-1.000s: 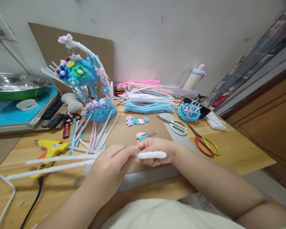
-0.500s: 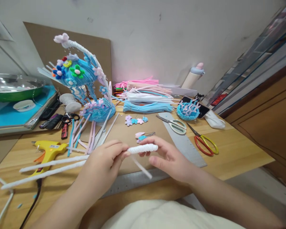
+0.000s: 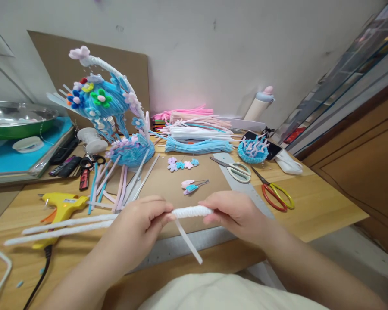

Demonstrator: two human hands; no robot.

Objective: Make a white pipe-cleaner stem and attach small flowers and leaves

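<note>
Between my two hands lies a wrapped bundle of white pipe cleaners [image 3: 191, 211], thick and ridged where it is wound. My left hand [image 3: 145, 228] pinches its left end, and two long white stems [image 3: 64, 231] run out leftward past the wrist. A loose flat white tail [image 3: 190, 245] hangs down beside the left fingertips. My right hand [image 3: 234, 215] pinches the right tip of the wound part between thumb and fingers. Just beyond lie small pink and blue petal pieces [image 3: 190, 188] on wire stems, on the cardboard [image 3: 161, 185].
A yellow glue gun [image 3: 63, 204] lies left, under the stems. Behind stands a blue flower-covered craft piece [image 3: 106, 101]. White-handled scissors [image 3: 239, 171] and red-yellow scissors [image 3: 276, 193] lie right. Pipe cleaner bundles [image 3: 198, 145] sit at the back, near a blue fringed bowl shape [image 3: 254, 150].
My right fingers have closed on the right tip of the wound bundle, having been spread beside it. The white tail now points more steeply down.
</note>
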